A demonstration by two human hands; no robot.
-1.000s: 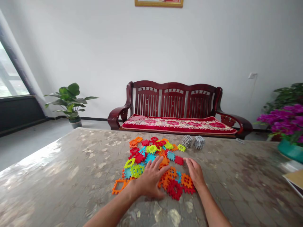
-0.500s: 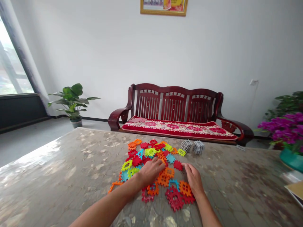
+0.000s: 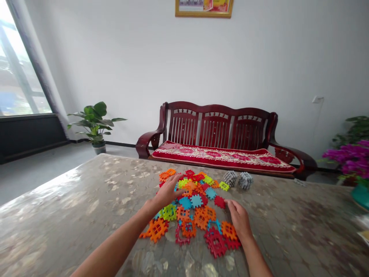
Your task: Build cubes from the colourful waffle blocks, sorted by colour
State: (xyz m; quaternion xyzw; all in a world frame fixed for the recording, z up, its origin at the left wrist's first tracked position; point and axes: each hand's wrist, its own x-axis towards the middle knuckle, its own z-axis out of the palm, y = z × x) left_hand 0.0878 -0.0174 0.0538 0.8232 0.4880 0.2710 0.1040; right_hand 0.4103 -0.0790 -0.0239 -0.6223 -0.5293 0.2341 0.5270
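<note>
Interlocking plastic pieces with toothed edges lie in a loose, overlapping pile on the table, in red, orange, blue and yellow-green. My left hand (image 3: 168,191) is over the pile's left part, fingers stretched and apart, with nothing visible in its grasp; it hides the pieces beneath. My right hand (image 3: 239,218) rests at the pile's right side, fingers loosely extended, their tips at the edge of a red piece (image 3: 220,202). Between the hands lie a light blue piece (image 3: 196,201) and an orange window piece (image 3: 201,218). A dark red piece (image 3: 215,242) lies nearer me.
Two grey stacks of toothed pieces (image 3: 245,180) stand behind the pile on the right. The patterned tabletop (image 3: 86,211) extends to both sides. Beyond it is a wooden bench (image 3: 215,125) with a red cover. Purple flowers (image 3: 348,159) stand at the far right.
My left hand has moved left and away from me, its fingers now spread. Blue pieces show in the pile's middle, and an orange window piece lies at its near left. My right hand is about unchanged.
</note>
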